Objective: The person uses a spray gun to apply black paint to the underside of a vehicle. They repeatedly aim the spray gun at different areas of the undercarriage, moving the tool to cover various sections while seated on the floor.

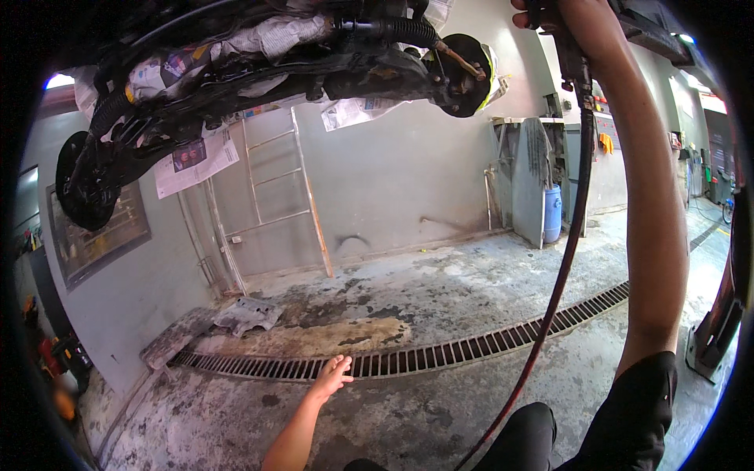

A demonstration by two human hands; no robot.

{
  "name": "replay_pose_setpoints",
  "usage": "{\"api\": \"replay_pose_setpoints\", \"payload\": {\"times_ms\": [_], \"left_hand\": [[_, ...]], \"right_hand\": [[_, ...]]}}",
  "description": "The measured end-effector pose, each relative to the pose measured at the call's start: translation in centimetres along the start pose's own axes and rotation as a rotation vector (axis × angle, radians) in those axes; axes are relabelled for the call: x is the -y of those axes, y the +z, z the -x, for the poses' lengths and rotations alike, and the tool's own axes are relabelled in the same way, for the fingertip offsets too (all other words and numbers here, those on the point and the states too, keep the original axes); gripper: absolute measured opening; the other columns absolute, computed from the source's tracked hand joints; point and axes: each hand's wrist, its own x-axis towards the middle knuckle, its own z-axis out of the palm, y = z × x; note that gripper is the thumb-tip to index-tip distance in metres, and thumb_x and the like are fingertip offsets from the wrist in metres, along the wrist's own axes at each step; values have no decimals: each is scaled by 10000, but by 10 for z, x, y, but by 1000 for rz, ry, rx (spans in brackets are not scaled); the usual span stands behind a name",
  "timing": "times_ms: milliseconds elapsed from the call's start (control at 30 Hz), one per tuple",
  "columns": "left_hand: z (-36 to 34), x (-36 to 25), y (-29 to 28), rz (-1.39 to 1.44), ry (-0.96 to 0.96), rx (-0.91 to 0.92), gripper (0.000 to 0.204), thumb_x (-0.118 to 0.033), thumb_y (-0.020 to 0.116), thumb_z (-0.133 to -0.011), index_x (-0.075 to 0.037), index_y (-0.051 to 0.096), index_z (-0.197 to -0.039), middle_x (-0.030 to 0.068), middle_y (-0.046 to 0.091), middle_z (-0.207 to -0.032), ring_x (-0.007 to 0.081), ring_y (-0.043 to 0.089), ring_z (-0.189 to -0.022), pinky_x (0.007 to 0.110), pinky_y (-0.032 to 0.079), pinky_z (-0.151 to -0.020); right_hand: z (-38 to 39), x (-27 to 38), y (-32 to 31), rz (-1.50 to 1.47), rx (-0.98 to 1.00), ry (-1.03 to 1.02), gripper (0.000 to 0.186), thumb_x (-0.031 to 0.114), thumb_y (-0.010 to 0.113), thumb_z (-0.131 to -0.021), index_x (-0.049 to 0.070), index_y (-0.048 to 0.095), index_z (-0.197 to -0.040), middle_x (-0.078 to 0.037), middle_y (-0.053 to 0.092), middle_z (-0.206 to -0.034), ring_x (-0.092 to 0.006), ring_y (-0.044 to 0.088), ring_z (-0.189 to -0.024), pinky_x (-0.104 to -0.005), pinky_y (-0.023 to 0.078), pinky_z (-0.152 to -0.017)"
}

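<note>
My right hand (585, 31) is raised at the upper right edge, its fingers wrapped round the dark handle of a spray gun (576, 69); the gun's front is cut off by the frame. From its lower end a dark red hose (569, 243) runs down past my knee. My left hand (331, 380) is held out low over the floor with fingers apart, holding nothing. Overhead hangs a raised vehicle's black underside (306, 74), with a wheel hub at each end. Newspaper sheets (196, 163) cover parts of it and hang down.
A slatted drain grate (455, 355) curves across the wet, stained concrete floor. A metal ladder frame (302, 184) leans on the grey wall. A blue drum (553, 213) stands at right, and a bent metal plate (247, 315) lies left. A lift post (719, 330) rises far right.
</note>
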Motion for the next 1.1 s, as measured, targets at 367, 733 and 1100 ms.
{"api": "replay_pose_setpoints", "payload": {"times_ms": [367,733,1100], "left_hand": [[-1,7,0,8,-8,10,960,-673,482,-1003,-17,161,-1626,248,399,-1573,353,614,-1261,535,425,-1080],[7,19,-4,5,-12,-9,917,-658,477,-1007,-24,208,-1613,243,411,-1567,336,628,-1244,523,429,-1050],[3,32,-11,6,0,-62,815,-640,490,-1008,-47,333,-1546,206,501,-1482,303,657,-1186,453,473,-956]], "right_hand": [[3,-23,13,-144,-17,-24,219,194,647,-1003,-16,667,-1062,-102,665,-877,-208,659,-730,-367,592,-601],[37,-30,37,103,-4,180,232,217,649,-1009,6,684,-919,-37,632,-674,-134,615,-627,-310,480,-596],[39,-33,47,167,-41,6,213,199,632,-1001,10,703,-936,-34,643,-695,-137,596,-621,-322,463,-619]]}}
